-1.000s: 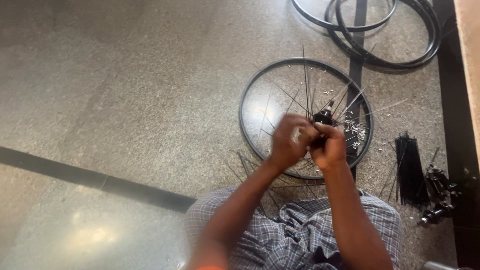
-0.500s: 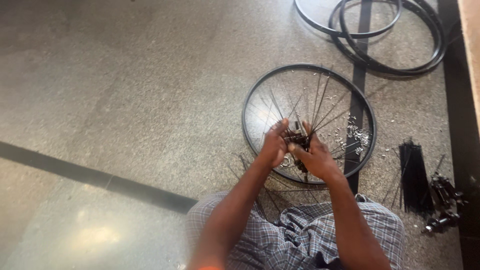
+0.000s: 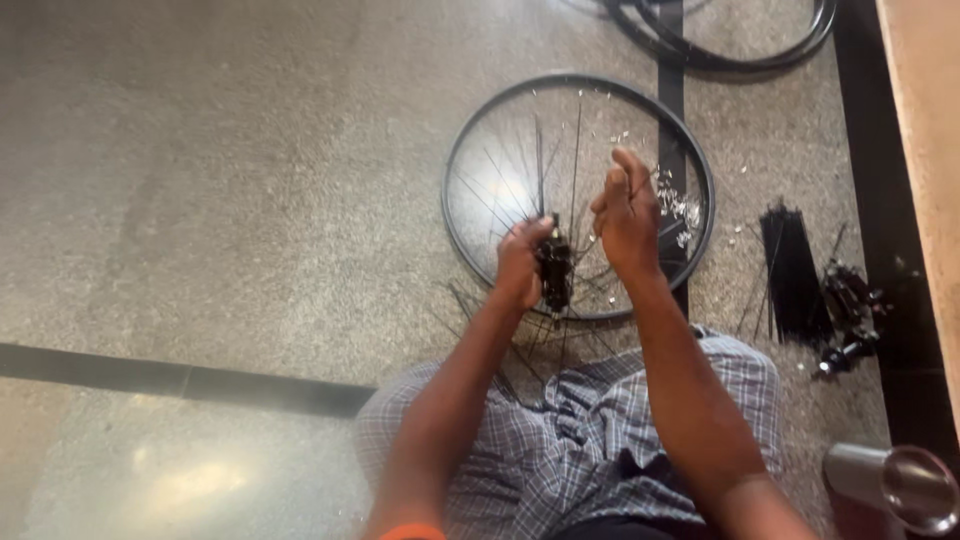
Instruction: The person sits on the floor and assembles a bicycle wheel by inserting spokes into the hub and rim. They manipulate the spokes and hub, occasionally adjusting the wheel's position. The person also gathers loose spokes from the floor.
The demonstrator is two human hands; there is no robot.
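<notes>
A black bicycle wheel rim lies flat on the speckled stone floor in front of me. My left hand grips a black wheel hub with thin spokes fanning out of it, held above the rim's near side. Just to its right, my right hand is raised with fingers pinched on one thin spoke that points up and away. A small heap of shiny spoke nipples sits inside the rim at the right.
A bundle of black spokes and dark hubs lie on the floor to the right. More rims or tyres rest at the top. A steel cup stands at bottom right. My checked cloth covers my lap.
My hands have parted: the right hand lifted up and right with a spoke, while the left hand stays low on the hub. The view has shifted slightly.
</notes>
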